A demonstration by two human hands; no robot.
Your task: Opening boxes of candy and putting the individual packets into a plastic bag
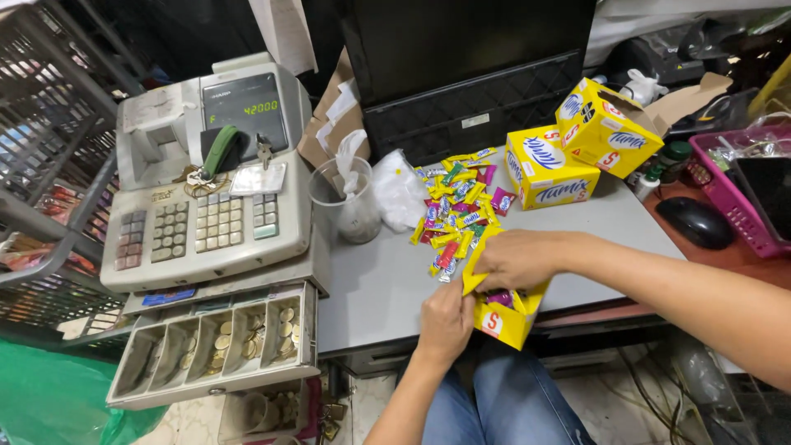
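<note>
Sweets in bright wrappers (458,206) lie heaped on the grey counter (379,288), and we have both hands on a small yellow carton (504,320) held at the counter's near edge, over our knees in blue jeans (515,404). Our left hand (446,320) grips the carton from the near side, fingers closed on its opened flap. Our right hand (519,259) comes in from the right and rests over the carton's open top, fingers curled down onto it — whether they pinch a sweet inside, we cannot tell. A few wrapped pieces show within the carton, just under that hand.

Behind the heap stand two more yellow cartons (577,152) — one flat on the counter, the other tilted and leaning on top of it. Left of the sweets sit a clear plastic cup (344,202) stuffed with crumpled paper and a white plastic bag (398,191) touching it. Farther left is a beige cash register (210,177) with keys lying on it, and its coin drawer (218,342) stands pulled out, coins in several compartments. At the right, a black computer mouse (696,221) rests near a pink basket (733,194). A green plastic bag (58,400) fills the lower left corner.
</note>
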